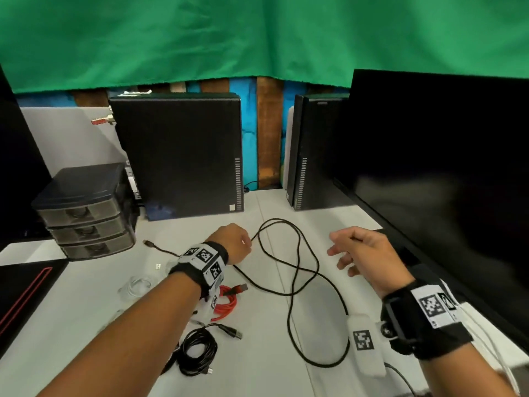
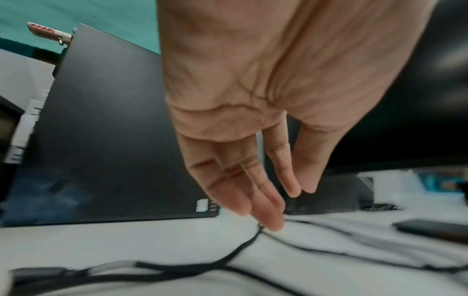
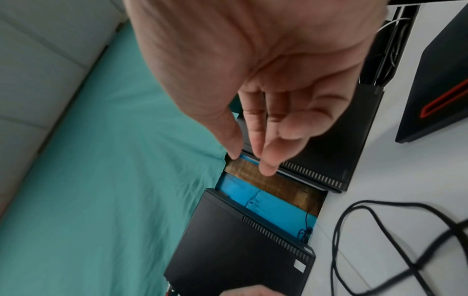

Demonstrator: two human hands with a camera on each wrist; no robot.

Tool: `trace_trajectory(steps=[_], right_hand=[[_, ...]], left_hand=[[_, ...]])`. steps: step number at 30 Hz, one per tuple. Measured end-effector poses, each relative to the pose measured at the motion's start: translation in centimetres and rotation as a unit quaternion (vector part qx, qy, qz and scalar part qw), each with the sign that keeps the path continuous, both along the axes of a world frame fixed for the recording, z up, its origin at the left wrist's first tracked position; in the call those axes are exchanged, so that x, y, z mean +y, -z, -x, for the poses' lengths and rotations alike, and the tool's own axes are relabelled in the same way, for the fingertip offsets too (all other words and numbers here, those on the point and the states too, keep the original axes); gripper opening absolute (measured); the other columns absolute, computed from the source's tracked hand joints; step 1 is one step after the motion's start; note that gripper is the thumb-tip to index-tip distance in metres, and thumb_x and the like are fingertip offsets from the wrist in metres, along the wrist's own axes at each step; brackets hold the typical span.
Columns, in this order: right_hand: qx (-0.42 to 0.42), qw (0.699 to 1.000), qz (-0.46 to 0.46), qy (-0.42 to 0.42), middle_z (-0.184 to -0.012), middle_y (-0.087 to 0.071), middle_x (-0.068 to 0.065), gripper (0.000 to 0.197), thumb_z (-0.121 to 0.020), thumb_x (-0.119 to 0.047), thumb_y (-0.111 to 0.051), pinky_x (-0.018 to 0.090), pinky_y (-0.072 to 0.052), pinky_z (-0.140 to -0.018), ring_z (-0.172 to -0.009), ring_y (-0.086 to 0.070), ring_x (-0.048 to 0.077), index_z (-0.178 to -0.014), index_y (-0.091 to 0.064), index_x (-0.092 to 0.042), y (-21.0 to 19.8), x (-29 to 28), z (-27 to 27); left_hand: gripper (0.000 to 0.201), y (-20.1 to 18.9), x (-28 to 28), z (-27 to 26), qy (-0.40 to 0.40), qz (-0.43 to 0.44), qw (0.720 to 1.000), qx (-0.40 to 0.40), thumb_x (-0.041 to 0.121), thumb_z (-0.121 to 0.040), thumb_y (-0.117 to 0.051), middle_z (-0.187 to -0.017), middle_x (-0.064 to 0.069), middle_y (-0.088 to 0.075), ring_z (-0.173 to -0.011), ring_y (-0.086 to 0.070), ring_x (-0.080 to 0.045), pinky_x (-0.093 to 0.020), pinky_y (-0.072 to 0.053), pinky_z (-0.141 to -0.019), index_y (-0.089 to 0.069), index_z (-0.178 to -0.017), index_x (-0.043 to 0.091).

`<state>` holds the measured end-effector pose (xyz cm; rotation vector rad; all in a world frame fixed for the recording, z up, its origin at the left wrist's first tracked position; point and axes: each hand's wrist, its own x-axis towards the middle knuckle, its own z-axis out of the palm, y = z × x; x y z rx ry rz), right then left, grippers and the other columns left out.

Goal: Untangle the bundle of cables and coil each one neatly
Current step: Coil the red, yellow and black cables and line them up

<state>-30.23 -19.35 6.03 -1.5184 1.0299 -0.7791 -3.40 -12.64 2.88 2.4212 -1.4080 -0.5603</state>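
1. Bare tabletop (image 1: pixel 286 376) lay open near the front edge.
2. Two upright computer cases (image 1: pixel 183 156) walled the rear.
3. A monitor (image 1: pixel 435 173) blocked the right side.
4. A drawer unit (image 1: pixel 83 213) stood at left.
5. A loose black cable (image 1: pixel 297 270) sprawled across the middle.

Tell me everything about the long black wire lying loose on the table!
The long black wire is thin, matte and uncoiled. It sprawls over the white table in big loops that cross each other between the two hands. The left hand touches one end with straight fingertips. The right hand hovers open, apart from it.
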Motion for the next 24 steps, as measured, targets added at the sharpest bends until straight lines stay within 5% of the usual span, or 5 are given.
trace_trajectory(steps=[6,11,16,20,24], right_hand=[[0.045,0.996,-0.013,-0.075,-0.081,-0.075,0.008,0.013,-0.092,-0.025,-0.069,0.027,-0.044,-0.052,-0.059,-0.060,0.016,-0.091,-0.073,-0.012,2.0,1.4,-1.8],[0.066,0.991,0.015,-0.117,-0.081,-0.074,0.007,0.010,-0.091,-0.026,-0.070,0.023,-0.045,-0.050,-0.057,-0.060,0.012,-0.089,-0.073,-0.017,3.1,2.2,-3.5],[0.076,0.986,0.141,-0.048,-0.101,-0.069,-0.009,0.013,-0.091,-0.029,-0.070,0.046,-0.060,-0.081,-0.073,-0.068,0.018,-0.103,-0.070,-0.030,1.8,0.5,-5.1],[0.070,0.958,0.275,-0.039,-0.133,-0.058,-0.008,0.053,-0.096,-0.023,-0.062,0.039,-0.059,-0.084,-0.087,-0.069,0.022,-0.143,-0.044,-0.036,-2.0,-1.7,-7.4],[0.052,0.932,0.353,-0.057,-0.102,-0.070,0.002,0.022,-0.098,-0.018,-0.059,0.040,-0.061,-0.076,-0.080,-0.069,0.011,-0.118,-0.063,-0.025,-5.4,-2.9,-8.0]], left_hand=[[0.037,3.3,-2.0,-3.2,-0.026,-0.146,0.977,-0.155,0.032,-0.087,-0.066,-0.119,-0.007,-0.067,-0.104,-0.065,-0.027,-0.030,-0.047,-0.076,-0.063,-0.117,0.013],[0.032,2.8,-3.3,-2.2,-0.018,-0.139,0.968,-0.209,0.012,-0.094,-0.049,-0.128,-0.014,-0.062,-0.120,-0.058,-0.034,-0.044,-0.041,-0.105,-0.059,-0.124,0.009],[0.014,-3.2,-4.9,-0.1,0.047,0.063,0.988,-0.132,0.017,-0.098,-0.047,-0.108,-0.006,-0.064,-0.105,-0.061,-0.028,-0.041,-0.047,-0.095,-0.056,-0.108,0.017],[0.010,-9.5,-4.4,2.2,0.136,0.262,0.954,0.044,0.016,-0.097,-0.057,-0.097,-0.002,-0.067,-0.091,-0.063,-0.014,-0.026,-0.048,-0.079,-0.066,-0.096,0.015],[0.006,-13.3,-3.4,4.4,0.219,0.335,0.914,0.071,0.017,-0.094,-0.065,-0.088,-0.002,-0.070,-0.083,-0.067,-0.011,-0.019,-0.054,-0.076,-0.070,-0.095,0.014]])
